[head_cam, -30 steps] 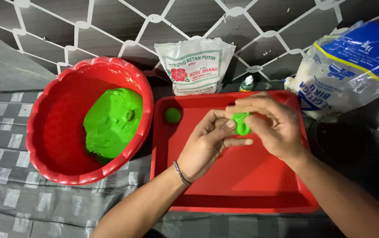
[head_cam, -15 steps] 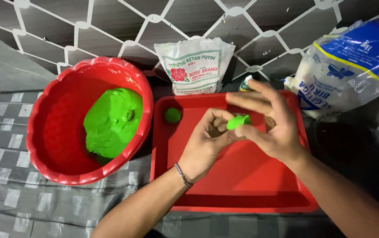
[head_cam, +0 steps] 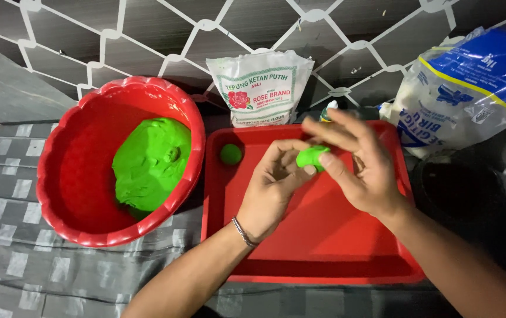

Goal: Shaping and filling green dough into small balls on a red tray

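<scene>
A small lump of bright green dough (head_cam: 312, 157) sits between my palms above the red tray (head_cam: 323, 247). My left hand (head_cam: 273, 185) cups it from below, palm up. My right hand (head_cam: 359, 168) presses on it from above, fingers spread flat. One finished green dough ball (head_cam: 230, 153) rests in the tray's far left corner. A big mass of the same green dough (head_cam: 150, 164) lies in the red plastic bowl (head_cam: 82, 194) to the left of the tray.
A white flour bag (head_cam: 260, 87) stands behind the tray. A larger white and blue bag (head_cam: 470, 94) lies at the right. A small bottle tip (head_cam: 328, 110) shows behind my hands. Checked grey cloth (head_cam: 6, 235) covers the surface under the bowl.
My right hand has opened flatter and slid across my left palm, rolling the dough piece. The bowl, the tray and the ball have not moved.
</scene>
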